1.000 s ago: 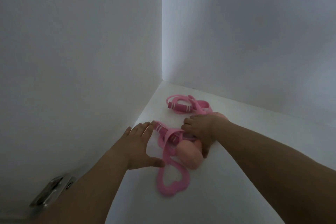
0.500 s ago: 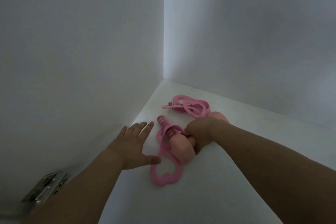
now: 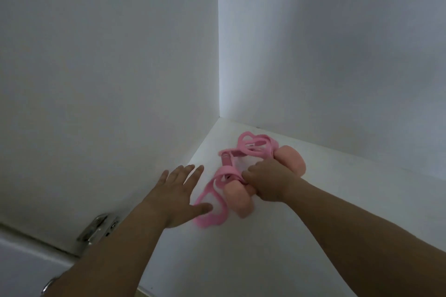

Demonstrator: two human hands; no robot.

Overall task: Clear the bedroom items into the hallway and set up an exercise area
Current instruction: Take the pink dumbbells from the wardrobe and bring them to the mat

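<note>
A pink resistance band (image 3: 212, 202) with heart-shaped loops and pale foam handles lies on a white shelf (image 3: 253, 260) inside a cupboard corner. My right hand (image 3: 268, 182) is closed around the bar between the two foam handles (image 3: 237, 199), one handle showing in front of the fist and one behind it. My left hand (image 3: 177, 194) is flat and spread just left of the band, thumb tip touching the near heart loop. A second heart loop (image 3: 253, 144) sits behind my right hand.
White cupboard walls (image 3: 108, 79) close in on the left and at the back. A metal door hinge (image 3: 99, 228) is fixed to the left wall near the front edge. Bare shelf extends to the right of my right arm.
My right hand closed on the bar and tugged the band together; the far loop shifted closer to the fist. My left hand stayed spread beside the near loop.
</note>
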